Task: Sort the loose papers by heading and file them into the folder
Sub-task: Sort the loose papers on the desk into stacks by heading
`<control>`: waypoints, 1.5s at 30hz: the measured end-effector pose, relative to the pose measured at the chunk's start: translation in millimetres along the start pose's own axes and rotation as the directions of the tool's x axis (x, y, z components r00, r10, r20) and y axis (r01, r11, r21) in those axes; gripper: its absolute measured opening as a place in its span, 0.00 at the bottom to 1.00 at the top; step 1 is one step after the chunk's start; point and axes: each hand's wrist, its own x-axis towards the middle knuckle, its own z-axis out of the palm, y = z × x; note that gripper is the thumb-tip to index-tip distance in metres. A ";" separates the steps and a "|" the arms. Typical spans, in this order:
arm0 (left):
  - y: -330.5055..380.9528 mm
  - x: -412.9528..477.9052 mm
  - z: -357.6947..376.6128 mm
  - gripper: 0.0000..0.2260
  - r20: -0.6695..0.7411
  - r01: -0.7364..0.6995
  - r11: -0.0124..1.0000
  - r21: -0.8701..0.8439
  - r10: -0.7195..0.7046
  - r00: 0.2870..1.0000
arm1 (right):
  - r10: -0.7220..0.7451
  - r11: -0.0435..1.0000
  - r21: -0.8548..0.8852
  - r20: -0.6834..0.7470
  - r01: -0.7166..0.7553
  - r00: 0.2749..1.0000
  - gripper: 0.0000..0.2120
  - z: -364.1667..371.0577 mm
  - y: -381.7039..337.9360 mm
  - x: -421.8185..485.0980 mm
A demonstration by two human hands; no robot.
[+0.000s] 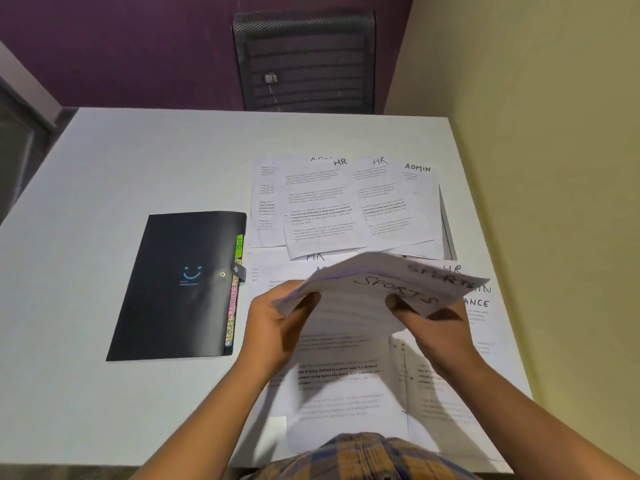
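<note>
Sheets headed SPORTS (388, 289) are lifted clear of the white table (121, 168), slightly fanned and blurred, held between both hands. The left hand (277, 323) grips their left edge, fingers curled beneath and thumb on top. The right hand (436, 327) pinches the right side, its thumb pressing just under the handwritten heading. More loose papers (265, 220) lie spread over the table's right half. Two sheets marked HR (322, 209) overlap at the far side, with an ADMIN sheet (420, 192) just beside them on the right. Others nearer the person are partly hidden by the arms. The black folder (173, 289) lies closed and flat to the left of the papers, apart from both hands, its coloured index tabs (232, 306) sticking out along its right edge. A dark mesh chair (304, 64) stands behind the table's far edge.
</note>
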 end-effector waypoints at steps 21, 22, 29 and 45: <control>-3.3 15.1 0.4 0.03 -0.102 0.170 0.954 -0.249 -0.201 0.974 | -0.059 0.977 -0.197 0.097 0.077 0.994 0.04 -6.7 3.4 15.4; -1.8 16.7 1.9 0.03 -0.101 0.184 0.943 -0.278 -0.219 0.971 | -0.050 0.979 -0.195 0.085 0.066 0.995 0.03 -6.3 3.8 15.6; -7.9 12.3 6.2 0.07 0.032 0.284 0.904 -0.320 -0.289 0.957 | -0.020 0.995 -0.096 -0.052 0.015 0.998 0.05 2.6 4.1 14.5; -28.0 15.3 7.8 0.12 0.076 0.035 0.998 0.046 -0.039 0.996 | 0.342 0.901 -0.315 0.098 -0.297 0.934 0.20 4.9 36.6 16.9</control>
